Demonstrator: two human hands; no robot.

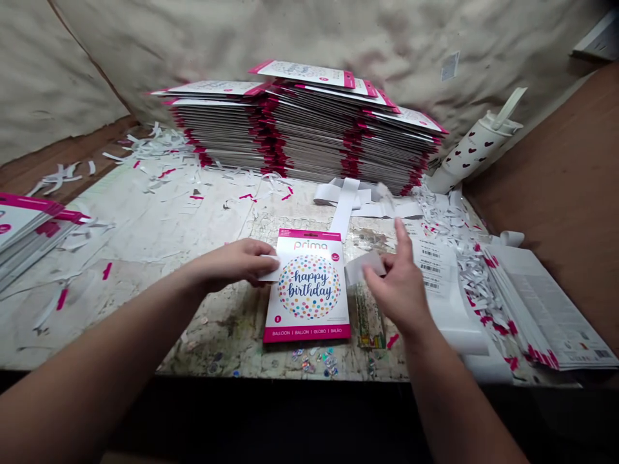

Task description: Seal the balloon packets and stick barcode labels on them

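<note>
A balloon packet [307, 287] with a white card, a magenta border and a dotted "happy birthday" circle lies flat on the worktable, between my hands. My left hand [232, 264] pinches a small white paper slip [269, 267] at the packet's left edge. My right hand [396, 290] holds a white paper label [365, 267] between thumb and fingers, just off the packet's right edge. To its right lies a white strip of barcode labels [432, 270]. A white backing strip [344, 206] runs from behind the packet toward the back.
Tall piles of similar packets [300, 129] stand at the back against a beige sheet. More packets lie at the left [24, 232] and right [546, 309]. White and magenta paper scraps litter the stained table. A heart-patterned bottle [474, 145] lies tilted at back right.
</note>
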